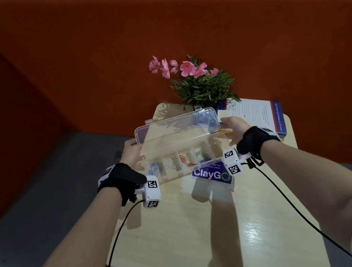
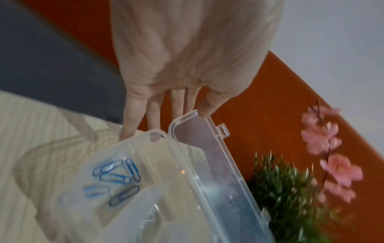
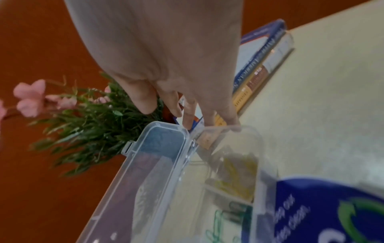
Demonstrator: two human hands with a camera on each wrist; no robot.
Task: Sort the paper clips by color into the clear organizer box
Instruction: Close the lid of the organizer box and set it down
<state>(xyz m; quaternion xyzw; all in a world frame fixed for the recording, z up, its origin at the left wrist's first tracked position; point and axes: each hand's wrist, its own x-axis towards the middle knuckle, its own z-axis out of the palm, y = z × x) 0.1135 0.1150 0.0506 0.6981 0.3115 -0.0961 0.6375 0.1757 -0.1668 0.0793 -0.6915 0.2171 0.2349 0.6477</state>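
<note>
Paper clips [image 1: 155,169] sit sorted by colour in the organizer box [image 1: 170,178], between my hands. The left hand [image 1: 131,152] and right hand [image 1: 234,128] press on its ends with near-straight fingers and no wrap. Risk: a fingertip slips, the box tips and the colours mix. Beyond the fingertips, the raised lid [image 1: 176,126] may snag the plant [image 1: 205,88].

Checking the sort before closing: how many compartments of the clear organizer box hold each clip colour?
Blue wire paper clips: 1 compartment
White wire paper clips: 1 compartment
Red wire paper clips: 1 compartment
Green wire paper clips: 1 compartment
Yellow wire paper clips: 1 compartment
Total: 5 compartments
</note>
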